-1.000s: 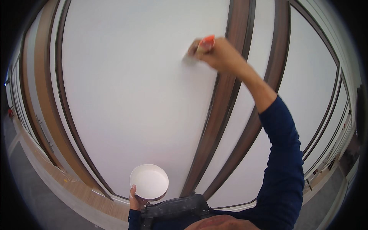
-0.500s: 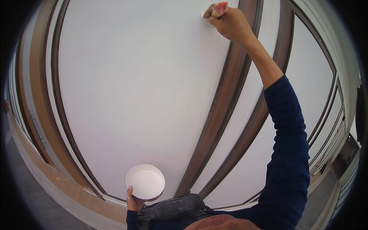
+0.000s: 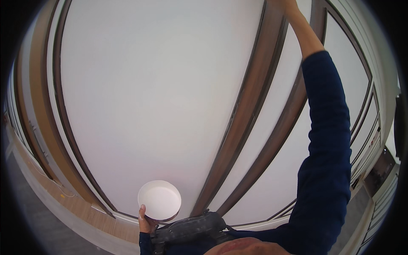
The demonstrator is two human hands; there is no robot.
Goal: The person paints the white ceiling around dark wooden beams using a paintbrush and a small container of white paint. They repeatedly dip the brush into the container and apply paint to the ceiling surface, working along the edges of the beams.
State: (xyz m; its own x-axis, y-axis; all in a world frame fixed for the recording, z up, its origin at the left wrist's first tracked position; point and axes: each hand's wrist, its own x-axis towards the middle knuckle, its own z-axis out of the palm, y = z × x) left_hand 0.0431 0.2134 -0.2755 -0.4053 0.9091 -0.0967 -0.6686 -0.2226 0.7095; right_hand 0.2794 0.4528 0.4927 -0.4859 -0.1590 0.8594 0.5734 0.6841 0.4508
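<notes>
My left hand (image 3: 145,223) grips a round white pan (image 3: 160,197) by its side near the lower middle, in front of the white wall panel (image 3: 157,93). My right arm stretches up along the right to the top edge, where my right hand (image 3: 289,6) is cut off and blurred over a dark brown wooden strip (image 3: 242,106); its fingers and anything in them are hidden. A black bag (image 3: 189,229) sits at my body just right of the pan.
A second brown strip (image 3: 276,140) curves up to the right. Tan and grey framed trim (image 3: 38,106) lines the left, above a light wood plank floor edge (image 3: 80,202) and grey floor (image 3: 34,199). More panels and a dark doorway (image 3: 380,168) are at the far right.
My right hand, earlier shut on an orange-topped tool against the panel, has moved up and right out of the top edge. The pan has shifted slightly left in view.
</notes>
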